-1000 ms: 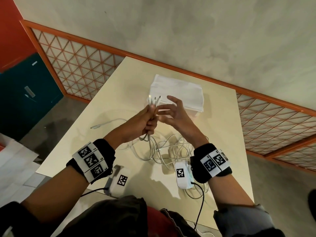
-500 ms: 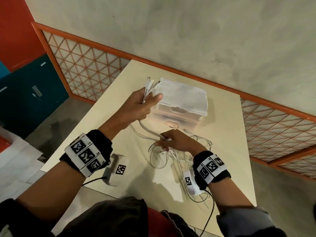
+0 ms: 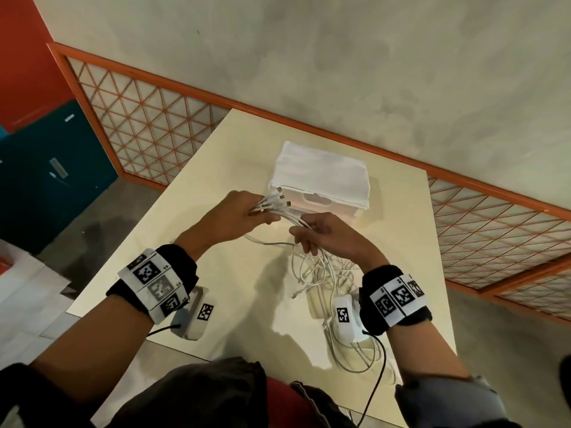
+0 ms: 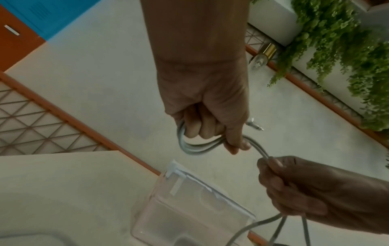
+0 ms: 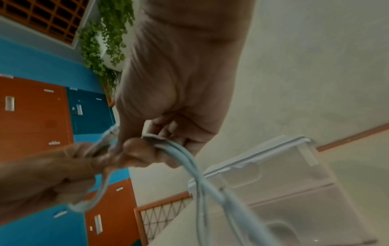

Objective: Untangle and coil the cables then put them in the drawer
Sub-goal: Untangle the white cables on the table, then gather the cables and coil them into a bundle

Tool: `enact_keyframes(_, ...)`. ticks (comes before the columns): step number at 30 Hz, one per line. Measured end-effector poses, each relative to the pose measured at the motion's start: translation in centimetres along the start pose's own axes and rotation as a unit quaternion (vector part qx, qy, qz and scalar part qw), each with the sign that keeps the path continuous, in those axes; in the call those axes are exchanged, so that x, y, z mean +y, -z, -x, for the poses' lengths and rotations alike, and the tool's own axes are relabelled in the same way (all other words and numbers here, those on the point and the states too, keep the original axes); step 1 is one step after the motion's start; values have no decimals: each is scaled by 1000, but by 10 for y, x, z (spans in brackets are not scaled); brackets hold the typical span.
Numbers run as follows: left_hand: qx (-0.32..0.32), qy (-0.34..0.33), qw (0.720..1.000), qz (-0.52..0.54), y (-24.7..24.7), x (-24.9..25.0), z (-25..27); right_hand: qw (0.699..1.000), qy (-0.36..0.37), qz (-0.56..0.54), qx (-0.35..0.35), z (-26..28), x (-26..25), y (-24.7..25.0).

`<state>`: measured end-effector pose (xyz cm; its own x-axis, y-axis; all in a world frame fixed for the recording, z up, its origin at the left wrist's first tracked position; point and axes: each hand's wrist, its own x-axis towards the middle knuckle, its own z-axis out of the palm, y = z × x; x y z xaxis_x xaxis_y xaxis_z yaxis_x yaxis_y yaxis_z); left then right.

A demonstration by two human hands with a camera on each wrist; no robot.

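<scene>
Cables (image 3: 279, 208) are now gathered between both hands just in front of the drawer box (image 3: 321, 177); half a second ago the right hand (image 3: 333, 234) was low on the bench (image 3: 191, 230) and the left hand (image 3: 238, 216) was raised beside the box. Left fingers (image 4: 199, 126) curl round the plug ends, right fingers clamp the same strands further along. Loose loops trail below the right hand, partly hidden by its wrist.

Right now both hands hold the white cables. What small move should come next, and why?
Probably draw the right hand back along the cables toward the tangle on the table, while the left hand grips the plug ends. The strands below lie looped and crossed.
</scene>
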<state>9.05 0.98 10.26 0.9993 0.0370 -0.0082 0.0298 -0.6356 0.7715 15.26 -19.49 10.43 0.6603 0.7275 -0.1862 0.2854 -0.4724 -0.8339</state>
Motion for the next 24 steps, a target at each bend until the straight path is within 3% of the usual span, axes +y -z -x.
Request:
enact_keyframes(6,138,-41,988,58,6,0,0,993,-42,104,-24,3,33,6)
enact_keyframes(13,219,-32,971,92,9,8,0,993,-38,109,7,6,50,8)
enact_keyframes(17,229,-19,967,114,12,3,-3,994,19,82,63,9,40,17)
enact_keyframes(19,216,1,974,69,13,-3,-6,993,45,62,85,10,32,26)
enact_keyframes(24,97,74,992,4,-2,-27,-2,982,87,-19,164,22,-3,45)
